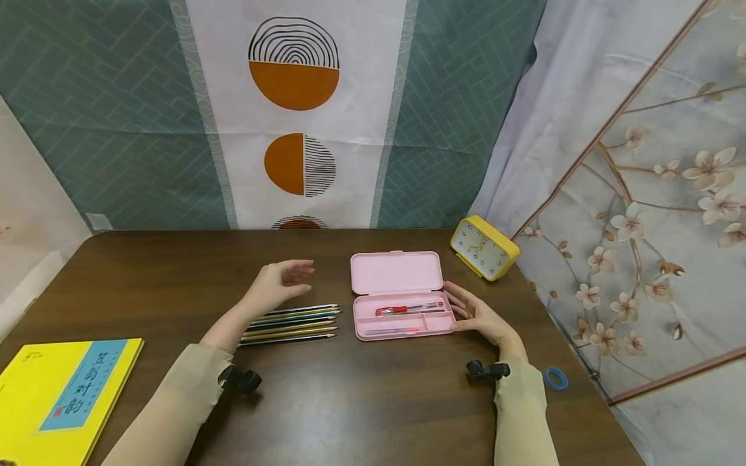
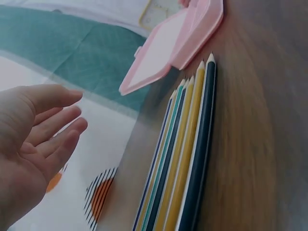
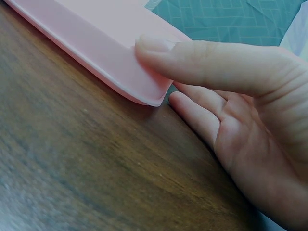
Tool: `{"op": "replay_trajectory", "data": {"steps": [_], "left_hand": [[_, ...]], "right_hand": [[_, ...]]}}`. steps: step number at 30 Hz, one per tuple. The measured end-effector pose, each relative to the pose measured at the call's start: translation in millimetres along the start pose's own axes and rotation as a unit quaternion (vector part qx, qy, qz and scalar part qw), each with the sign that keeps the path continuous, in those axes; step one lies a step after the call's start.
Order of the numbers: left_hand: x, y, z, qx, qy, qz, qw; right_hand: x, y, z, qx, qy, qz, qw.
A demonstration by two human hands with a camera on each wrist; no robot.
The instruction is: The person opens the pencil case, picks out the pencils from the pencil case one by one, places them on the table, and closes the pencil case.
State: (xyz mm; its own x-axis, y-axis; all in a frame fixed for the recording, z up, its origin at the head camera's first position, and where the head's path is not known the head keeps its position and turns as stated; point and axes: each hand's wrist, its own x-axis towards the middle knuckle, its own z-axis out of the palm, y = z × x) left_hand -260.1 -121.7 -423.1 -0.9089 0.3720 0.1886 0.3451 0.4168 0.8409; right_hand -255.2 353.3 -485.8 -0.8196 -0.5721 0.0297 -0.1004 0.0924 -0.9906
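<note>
A pink pencil case (image 1: 403,272) lies with its lid folded back; inside are a red pen (image 1: 402,310) and a pink stick-like item (image 1: 392,331). My right hand (image 1: 480,320) holds the case's right end, thumb at the near corner and the other fingers along the side. In the right wrist view, the thumb (image 3: 159,50) lies on the case's pink wall (image 3: 110,72). Left of the case, several pencils (image 1: 291,323) lie side by side, tips to the right. Above them, my left hand (image 1: 276,285) hovers with nothing in it, fingers loosely bent and thumb apart.
At the left front lies a yellow book (image 1: 29,401) with a blue title panel. A yellow alarm clock (image 1: 484,248) stands behind the case at the right. Near my right sleeve is a blue ring (image 1: 555,378). Patterned cloth (image 1: 466,116) hangs behind the wooden table (image 1: 326,401).
</note>
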Motion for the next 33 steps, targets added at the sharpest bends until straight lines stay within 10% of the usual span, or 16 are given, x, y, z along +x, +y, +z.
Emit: {"op": "replay_trajectory", "data": {"steps": [33], "left_hand": [[67.3,-13.1,76.4,-0.048,-0.03,-0.042,0.9975]], "right_hand": [[-0.8,-1.5,0.0,-0.002,-0.006,0.005,1.0]]}}
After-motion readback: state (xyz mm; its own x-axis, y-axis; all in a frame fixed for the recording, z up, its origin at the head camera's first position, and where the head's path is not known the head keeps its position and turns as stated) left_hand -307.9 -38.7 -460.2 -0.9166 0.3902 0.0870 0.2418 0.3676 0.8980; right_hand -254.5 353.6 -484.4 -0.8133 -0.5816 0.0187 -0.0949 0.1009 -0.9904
